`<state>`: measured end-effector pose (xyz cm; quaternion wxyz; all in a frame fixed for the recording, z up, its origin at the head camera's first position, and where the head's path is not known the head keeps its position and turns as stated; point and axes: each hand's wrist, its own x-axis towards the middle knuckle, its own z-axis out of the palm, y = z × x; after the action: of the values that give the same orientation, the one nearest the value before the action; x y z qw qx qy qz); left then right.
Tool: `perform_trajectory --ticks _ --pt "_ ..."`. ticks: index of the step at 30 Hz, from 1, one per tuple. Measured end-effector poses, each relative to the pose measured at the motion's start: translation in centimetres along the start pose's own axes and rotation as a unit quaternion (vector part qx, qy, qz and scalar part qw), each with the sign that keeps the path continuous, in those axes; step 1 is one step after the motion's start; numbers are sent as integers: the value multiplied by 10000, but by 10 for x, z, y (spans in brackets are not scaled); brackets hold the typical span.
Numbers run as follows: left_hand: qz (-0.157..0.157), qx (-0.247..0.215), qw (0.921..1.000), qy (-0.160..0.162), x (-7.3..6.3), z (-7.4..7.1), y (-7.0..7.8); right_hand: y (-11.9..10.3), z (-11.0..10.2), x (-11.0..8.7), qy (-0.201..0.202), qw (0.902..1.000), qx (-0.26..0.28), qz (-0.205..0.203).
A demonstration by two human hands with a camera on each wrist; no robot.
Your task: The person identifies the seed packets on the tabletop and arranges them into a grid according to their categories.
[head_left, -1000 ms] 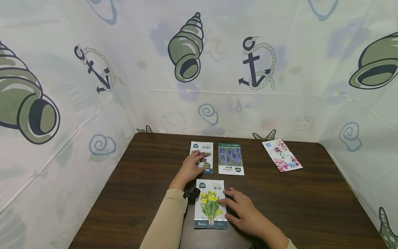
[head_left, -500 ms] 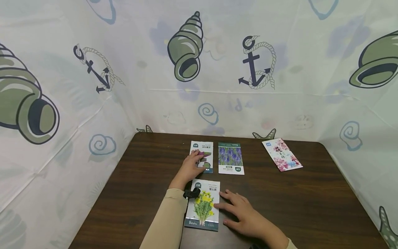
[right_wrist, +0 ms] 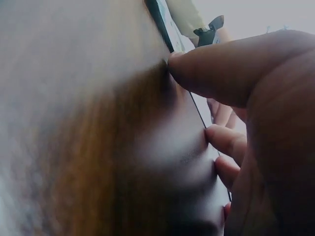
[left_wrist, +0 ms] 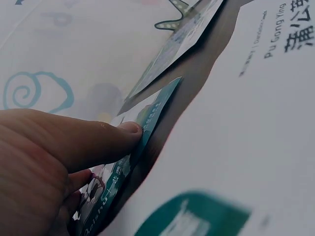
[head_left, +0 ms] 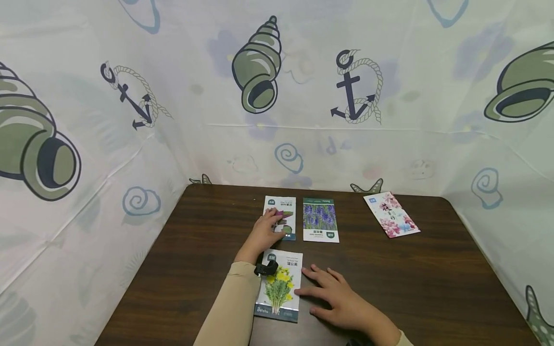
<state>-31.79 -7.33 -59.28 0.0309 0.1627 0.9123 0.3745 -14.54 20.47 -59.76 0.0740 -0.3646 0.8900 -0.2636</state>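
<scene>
My left hand (head_left: 261,234) rests on a white seed packet (head_left: 290,203) with purple and green produce on it, at the back left of the table. In the left wrist view, the thumb (left_wrist: 93,142) lies across that packet's teal end. Nearer me lies a seed packet with yellow dandelions (head_left: 283,302), slightly tilted, its upper left corner under my left wrist. My right hand (head_left: 339,300) has its fingers spread at this packet's right edge, the index fingertip right at the rim. The right wrist view shows the thumb and fingertips down by the tabletop.
A seed packet with purple lavender (head_left: 320,218) lies just right of the left hand's packet. Farther right, a pink-blossom packet (head_left: 391,215) lies at an angle. Patterned cloth walls (head_left: 311,158) stand behind and beside the dark wooden table (head_left: 433,278).
The dandelion packet has slid left and turned a little, partly under my left wrist. My right hand has shifted slightly left along with it. The left hand has stayed in place.
</scene>
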Motion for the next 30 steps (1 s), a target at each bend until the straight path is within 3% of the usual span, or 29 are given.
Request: perform_trajectory --ticks 7,18,26,30 --pt "74 46 9999 67 0 1 -1 -3 -1 1 -193 9996 15 228" --pt "34 -71 10000 32 0 -1 0 -5 -3 0 -252 9993 -154 212" --pt "94 -53 9999 123 10 11 -21 -6 -2 0 -196 9994 -243 163" --pt "205 59 9996 177 8 10 -18 -3 -2 -1 -75 9999 51 92"
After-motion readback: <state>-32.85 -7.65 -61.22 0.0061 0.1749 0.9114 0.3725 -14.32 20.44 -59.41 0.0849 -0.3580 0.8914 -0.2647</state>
